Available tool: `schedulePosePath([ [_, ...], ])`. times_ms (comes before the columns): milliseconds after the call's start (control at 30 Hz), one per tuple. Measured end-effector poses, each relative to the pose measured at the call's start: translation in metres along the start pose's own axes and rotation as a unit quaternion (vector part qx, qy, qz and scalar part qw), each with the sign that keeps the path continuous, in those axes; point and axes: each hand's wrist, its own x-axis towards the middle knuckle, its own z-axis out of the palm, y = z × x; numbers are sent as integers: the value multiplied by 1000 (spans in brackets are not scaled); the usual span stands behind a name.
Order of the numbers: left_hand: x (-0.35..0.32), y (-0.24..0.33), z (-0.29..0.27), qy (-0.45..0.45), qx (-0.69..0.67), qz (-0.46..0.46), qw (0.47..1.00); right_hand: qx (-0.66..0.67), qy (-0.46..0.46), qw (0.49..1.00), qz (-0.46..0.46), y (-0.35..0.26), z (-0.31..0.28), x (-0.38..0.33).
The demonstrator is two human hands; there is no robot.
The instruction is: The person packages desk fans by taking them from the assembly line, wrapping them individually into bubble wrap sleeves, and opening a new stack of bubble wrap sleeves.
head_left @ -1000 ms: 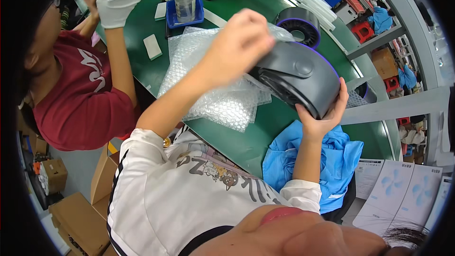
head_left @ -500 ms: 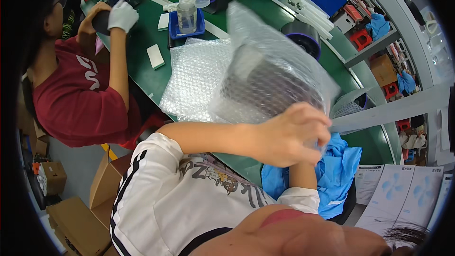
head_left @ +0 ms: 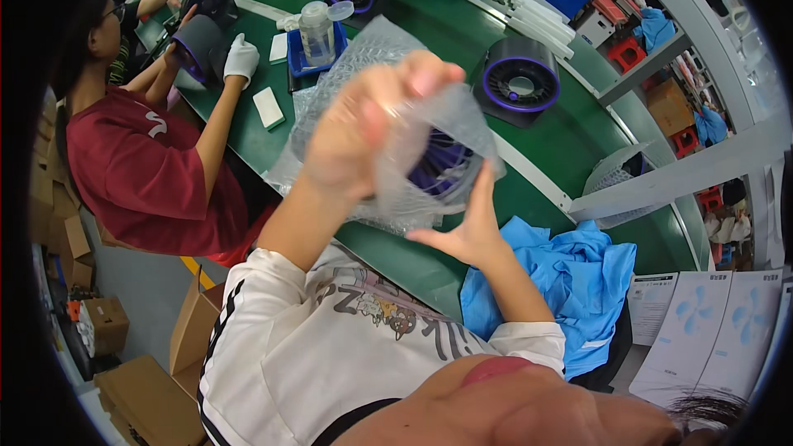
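Left hand (head_left: 349,128), fingers clamped on a clear bubble-wrap bag (head_left: 476,121); right hand (head_left: 471,234), thumb and fingers apart; dark, purple-bladed fan (head_left: 442,167) only partly wrapped, blades showing.

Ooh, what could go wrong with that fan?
The fan might slip: it sits in bubble wrap between the left hand and the right hand. Also, the clear bottle stands nearby in a blue tray, so a bump might tip it.
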Motion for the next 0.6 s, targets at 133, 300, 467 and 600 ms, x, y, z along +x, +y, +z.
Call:
schedulePosePath([
  [133,12,7,-9,1,26,-51,998,-176,81,964,-181,18,0,9],
  [300,31,1,25,-129,376,-182,899,-68,55,985,-151,-20,-20,35],
  [467,26,4,37,-176,633,84,749,-257,135,928,-235,12,-66,32],
  [600,1,5,5,-79,593,-8,801,-393,383,813,-193,26,-120,53],
])
